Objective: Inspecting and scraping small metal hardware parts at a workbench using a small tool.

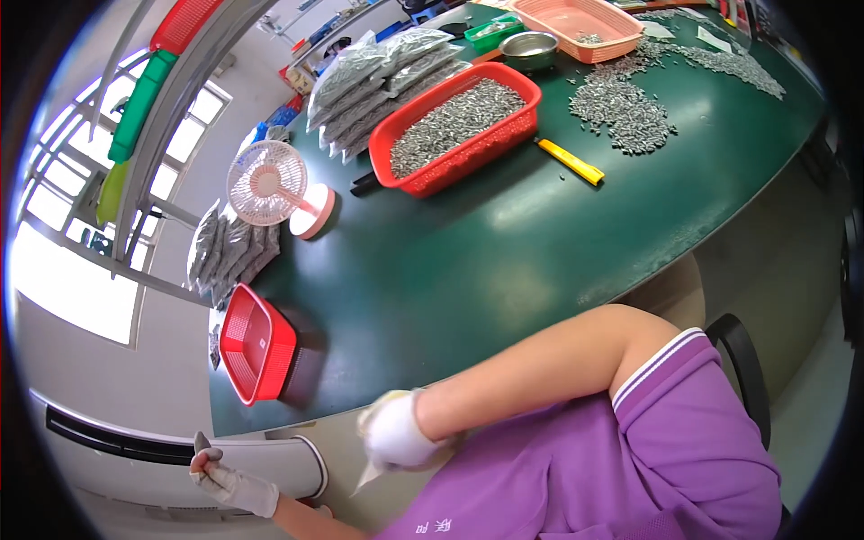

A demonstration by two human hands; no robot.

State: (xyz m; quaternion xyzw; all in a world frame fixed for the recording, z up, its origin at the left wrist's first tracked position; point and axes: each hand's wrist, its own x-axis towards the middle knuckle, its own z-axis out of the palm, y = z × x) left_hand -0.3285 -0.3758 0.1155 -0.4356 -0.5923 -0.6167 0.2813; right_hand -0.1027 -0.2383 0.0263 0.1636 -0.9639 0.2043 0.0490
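Observation:
Both my hands wear white gloves and are off the table's near left edge. My left hand is low at the left, with one grey-tipped finger raised and bare skin showing at other fingers; I see nothing held in it. To its right, my right hand is curled closed in front of the purple shirt and slightly blurred. A pale pointed flap hangs below it, whose kind I cannot make out. Nearest to the hands on the table stands a red plastic basket, tilted in the view.
On the green table are a pink fan, stacked silver bags, a red basket of small metal parts, a yellow utility knife, loose metal parts, a metal bowl and a pink basket.

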